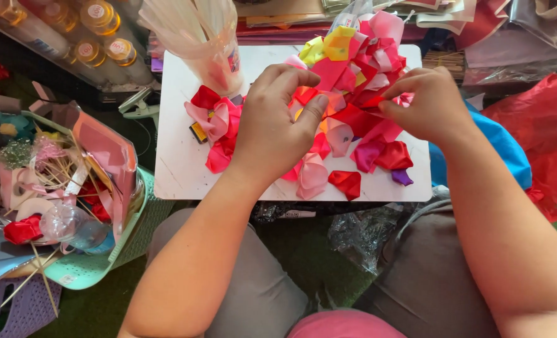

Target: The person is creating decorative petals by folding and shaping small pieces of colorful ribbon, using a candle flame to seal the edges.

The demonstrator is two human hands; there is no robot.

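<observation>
- Left hand [272, 128] and right hand [431, 103] both pinch a red ribbon [353, 117] over the bench [178, 156].
- Ribbon runs left-right between them, left thumb nearer.

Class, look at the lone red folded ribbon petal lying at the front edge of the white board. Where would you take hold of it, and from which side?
Take the red petal at its narrow lower tip, coming from the near edge of the white board. It lies flat and apart from the pile, so that side looks free, while pink petals crowd its left. Both the left hand and right hand are busy pinching ribbon.
</observation>
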